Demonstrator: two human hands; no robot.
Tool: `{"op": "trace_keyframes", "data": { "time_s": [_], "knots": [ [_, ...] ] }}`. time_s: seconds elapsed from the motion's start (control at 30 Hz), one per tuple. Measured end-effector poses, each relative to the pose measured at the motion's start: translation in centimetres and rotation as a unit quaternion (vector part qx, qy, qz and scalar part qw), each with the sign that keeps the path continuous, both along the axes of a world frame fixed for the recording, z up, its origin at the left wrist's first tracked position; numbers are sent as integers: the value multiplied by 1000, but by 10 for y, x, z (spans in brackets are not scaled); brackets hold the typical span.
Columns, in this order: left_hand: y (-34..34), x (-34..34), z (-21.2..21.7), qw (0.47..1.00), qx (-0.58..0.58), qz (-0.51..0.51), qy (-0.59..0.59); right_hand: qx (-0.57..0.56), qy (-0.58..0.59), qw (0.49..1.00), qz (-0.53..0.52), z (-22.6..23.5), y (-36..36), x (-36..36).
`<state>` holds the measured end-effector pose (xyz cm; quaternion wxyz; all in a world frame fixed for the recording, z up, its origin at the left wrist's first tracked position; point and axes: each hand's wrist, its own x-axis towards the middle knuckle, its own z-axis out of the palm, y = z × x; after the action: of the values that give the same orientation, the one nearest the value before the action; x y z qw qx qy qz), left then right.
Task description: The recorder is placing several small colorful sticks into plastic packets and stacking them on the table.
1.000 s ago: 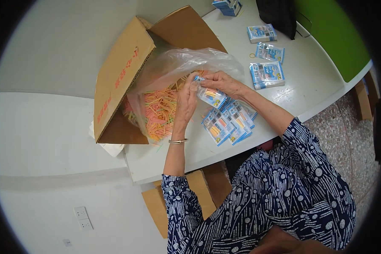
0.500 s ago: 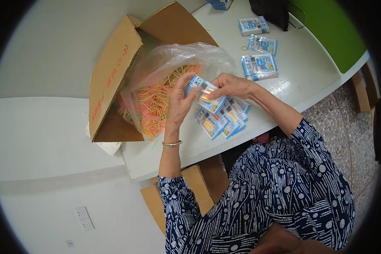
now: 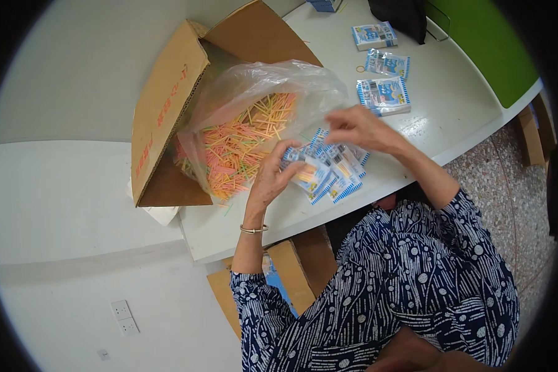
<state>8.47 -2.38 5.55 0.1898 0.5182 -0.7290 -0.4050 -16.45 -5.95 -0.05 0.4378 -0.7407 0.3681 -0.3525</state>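
Observation:
My left hand grips a small clear packet with blue-striped ends and pale orange sticks inside, thumb on top. It is low over a loose pile of similar packets near the table's front edge. My right hand is just above and right of the pile, apart from the packet. Its thumb and forefinger are spread with nothing seen between them, slightly blurred. Left of the hands, many thin pink, yellow and green sticks lie in a clear plastic bag inside an open cardboard box.
Banded stacks of packets and a single packet lie on the white table at the back right, beside a rubber band. A black bag is behind them. Another cardboard box stands below the front edge.
My right hand has let go of the packet and moved up and right. My left hand has lowered the packet toward the pile.

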Motion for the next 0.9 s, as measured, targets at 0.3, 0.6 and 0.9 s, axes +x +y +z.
{"op": "trace_keyframes", "data": {
  "time_s": [0.3,0.6,0.9],
  "knots": [
    [-74,21,-26,959,-246,82,-120,-219,321,864,-321,-37,-30,-70],
    [-138,-2,-66,856,-424,37,-295,-185,276,901,-278,-41,-40,-72],
    [-150,0,-94,850,-377,26,-367,-308,176,874,-334,-57,-43,-71]
  ]
}}
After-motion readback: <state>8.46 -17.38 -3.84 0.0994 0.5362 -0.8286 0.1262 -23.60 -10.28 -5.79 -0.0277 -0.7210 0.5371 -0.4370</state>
